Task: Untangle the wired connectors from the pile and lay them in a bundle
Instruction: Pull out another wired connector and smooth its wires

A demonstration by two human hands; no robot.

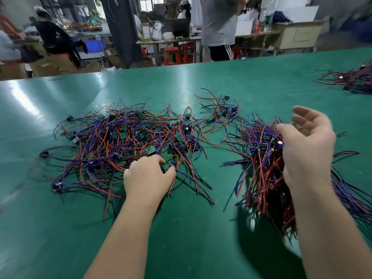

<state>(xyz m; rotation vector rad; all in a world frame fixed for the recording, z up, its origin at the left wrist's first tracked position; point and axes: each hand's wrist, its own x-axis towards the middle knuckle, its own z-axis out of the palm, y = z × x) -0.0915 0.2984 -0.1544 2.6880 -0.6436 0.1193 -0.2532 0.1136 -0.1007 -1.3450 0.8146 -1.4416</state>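
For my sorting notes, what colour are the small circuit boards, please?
The circuit boards are green, in the head view.

— The pile point(124, 137)?
— A loose tangle of red, blue and black wires with small green boards and dark connectors, spread flat on the desk point(181, 228), left of centre. The left grip point(148, 178) pinches one connector point(173, 163) at its near edge.
— And the bundle point(261, 168)?
— On the right: wires roughly aligned, plug ends clustered at the top, loose ends fanning nearer. It lies against the right grip point(308, 150), its near end raised above its shadow.
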